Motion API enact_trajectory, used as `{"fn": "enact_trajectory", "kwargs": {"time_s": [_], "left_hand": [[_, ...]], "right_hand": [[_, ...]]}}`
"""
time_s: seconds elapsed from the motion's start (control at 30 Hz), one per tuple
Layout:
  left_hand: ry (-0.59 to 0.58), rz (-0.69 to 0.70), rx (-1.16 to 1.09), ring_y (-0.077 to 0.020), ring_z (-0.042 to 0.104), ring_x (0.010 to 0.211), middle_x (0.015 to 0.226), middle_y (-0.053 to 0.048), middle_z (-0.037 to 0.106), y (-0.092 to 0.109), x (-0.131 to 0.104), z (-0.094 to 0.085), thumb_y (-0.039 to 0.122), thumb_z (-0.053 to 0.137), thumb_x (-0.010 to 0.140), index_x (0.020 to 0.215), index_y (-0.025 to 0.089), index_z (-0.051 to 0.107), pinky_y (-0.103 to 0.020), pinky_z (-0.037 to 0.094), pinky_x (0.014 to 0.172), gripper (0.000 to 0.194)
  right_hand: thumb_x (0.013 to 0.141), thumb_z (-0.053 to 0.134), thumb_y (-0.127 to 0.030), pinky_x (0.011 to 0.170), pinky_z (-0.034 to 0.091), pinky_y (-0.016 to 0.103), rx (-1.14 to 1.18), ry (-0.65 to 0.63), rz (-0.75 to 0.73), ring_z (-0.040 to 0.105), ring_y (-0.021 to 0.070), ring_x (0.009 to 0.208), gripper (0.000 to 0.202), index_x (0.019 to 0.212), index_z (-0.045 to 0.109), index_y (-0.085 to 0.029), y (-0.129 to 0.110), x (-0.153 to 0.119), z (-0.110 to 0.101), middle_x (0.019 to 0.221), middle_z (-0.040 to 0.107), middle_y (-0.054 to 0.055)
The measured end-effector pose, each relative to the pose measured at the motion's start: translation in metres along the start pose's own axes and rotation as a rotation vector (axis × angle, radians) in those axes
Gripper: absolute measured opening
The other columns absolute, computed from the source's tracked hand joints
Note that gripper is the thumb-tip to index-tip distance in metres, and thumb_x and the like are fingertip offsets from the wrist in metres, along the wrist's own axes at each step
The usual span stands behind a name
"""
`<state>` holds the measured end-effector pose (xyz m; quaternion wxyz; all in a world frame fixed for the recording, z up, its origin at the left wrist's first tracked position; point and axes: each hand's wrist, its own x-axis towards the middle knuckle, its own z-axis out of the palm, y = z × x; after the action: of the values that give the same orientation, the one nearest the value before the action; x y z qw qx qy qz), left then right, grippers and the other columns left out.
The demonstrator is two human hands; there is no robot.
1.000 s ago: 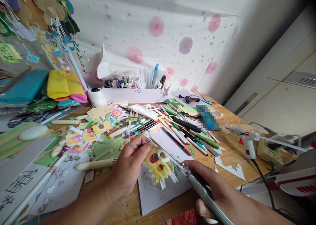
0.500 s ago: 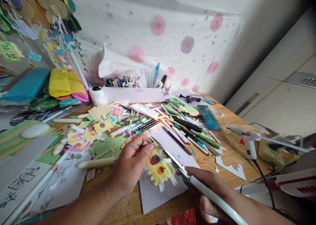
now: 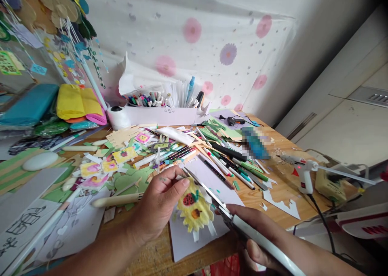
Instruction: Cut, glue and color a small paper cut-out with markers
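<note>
Between the thumb and fingers of my left hand (image 3: 162,199) is the upper edge of a yellow paper cutout (image 3: 189,217) with a scalloped border. A red speckled fruit and an orange one are drawn on it, and white strips hang from its lower edge. My right hand (image 3: 257,231) grips the white handles of a pair of scissors (image 3: 222,209). Their blades run along the cutout's right side, tips close to my left thumb. Whether the blades are fully closed is hard to see. Below the cutout lies a pale lavender sheet (image 3: 182,247) on the table.
Markers (image 3: 222,165) and paper scraps cover the middle of the wooden table (image 3: 281,179). A white glue gun (image 3: 306,177) with a lit red light stands at the right. Behind is a box (image 3: 163,116) of pens. More painted cutouts (image 3: 110,165) lie at the left.
The cutout has tilted slightly and a strip beside the blades hangs differently. The scissor blades look closer together. The whole view has shifted a little.
</note>
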<state>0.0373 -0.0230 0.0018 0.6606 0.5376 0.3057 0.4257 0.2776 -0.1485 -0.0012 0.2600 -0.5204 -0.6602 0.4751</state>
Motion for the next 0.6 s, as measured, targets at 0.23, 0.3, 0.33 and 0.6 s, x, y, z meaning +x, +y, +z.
{"fn": "enact_trajectory", "kwargs": {"time_s": [0.23,0.3,0.33,0.6], "left_hand": [[0.028,0.056,0.036,-0.0110,0.038,0.056,0.058,0.005,0.044,-0.002,-0.002,0.002,0.039,0.067,0.080,0.066,0.020,0.052,-0.024,0.034,0.056,0.029],[0.023,0.051,0.029,-0.0112,0.039,0.058,0.060,0.005,0.045,-0.003,-0.003,0.002,0.040,0.067,0.081,0.066,0.020,0.052,-0.024,0.034,0.057,0.030],[0.032,0.031,0.013,-0.0115,0.041,0.059,0.061,0.004,0.047,-0.002,-0.003,0.002,0.041,0.068,0.080,0.066,0.019,0.053,-0.024,0.035,0.058,0.030],[0.248,-0.117,-0.135,-0.0128,0.052,0.064,0.064,0.004,0.056,-0.003,0.009,0.000,0.042,0.081,0.064,0.071,0.018,0.063,-0.024,0.045,0.059,0.032]], "right_hand": [[0.087,0.048,-0.066,0.064,0.051,0.030,-0.005,-0.028,0.037,0.055,0.0186,0.069,0.074,0.140,0.044,-0.015,-0.022,0.007,0.008,0.091,0.062,0.010],[0.085,0.050,-0.068,0.053,0.044,0.024,0.042,-0.035,0.057,0.047,0.0137,0.058,0.070,0.132,0.049,-0.016,-0.028,0.009,0.012,0.074,0.055,0.003],[0.085,0.049,-0.070,0.049,0.040,0.022,0.075,-0.018,0.061,0.044,0.0120,0.055,0.067,0.125,0.053,-0.017,-0.029,0.011,0.013,0.069,0.051,0.000],[0.084,0.055,-0.043,0.069,0.050,0.033,-0.649,0.473,0.150,0.067,0.0267,0.079,0.043,0.118,0.059,-0.017,-0.008,0.043,-0.063,0.094,0.071,0.012]]}}
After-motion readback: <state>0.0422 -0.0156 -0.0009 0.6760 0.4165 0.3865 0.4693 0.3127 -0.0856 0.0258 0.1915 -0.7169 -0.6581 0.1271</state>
